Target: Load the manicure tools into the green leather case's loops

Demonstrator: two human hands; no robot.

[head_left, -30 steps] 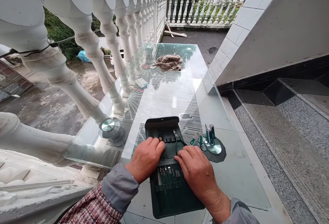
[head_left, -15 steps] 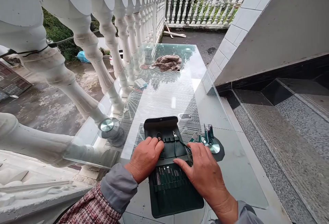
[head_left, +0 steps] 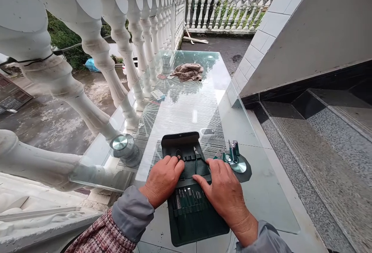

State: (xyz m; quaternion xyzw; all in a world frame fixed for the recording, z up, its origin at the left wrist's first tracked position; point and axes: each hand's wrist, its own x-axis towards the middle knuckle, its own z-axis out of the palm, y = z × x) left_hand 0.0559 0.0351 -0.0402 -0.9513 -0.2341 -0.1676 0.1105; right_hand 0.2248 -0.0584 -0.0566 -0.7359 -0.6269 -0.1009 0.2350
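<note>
A dark green manicure case [head_left: 200,228] lies unfolded on the glass table, its top flap raised at the far end. My left hand [head_left: 164,175] is closed on the case's left edge, beside a small snap tab [head_left: 178,155]. My right hand [head_left: 223,191] is closed at the right edge, its fingers around one handle of the cuticle nippers [head_left: 195,153]. The nippers' jaws point away from me, near the elastic loops. Several slim metal tools [head_left: 188,197] stand in loops in the lower half. My palms hide parts of both edges.
Nail clippers [head_left: 234,150] and small scissors [head_left: 228,158] sit right of the case, above a round table support [head_left: 241,166]. Farther off are a computer mouse [head_left: 207,131], a small box [head_left: 157,95] and a crumpled brown cloth [head_left: 188,72]. Balusters [head_left: 99,55] border the left, stone steps [head_left: 308,136] the right.
My right hand has moved slightly left, bringing the gripped nipper handle closer over the case. The left hand stays at the left edge. The whole view has shifted a little.
</note>
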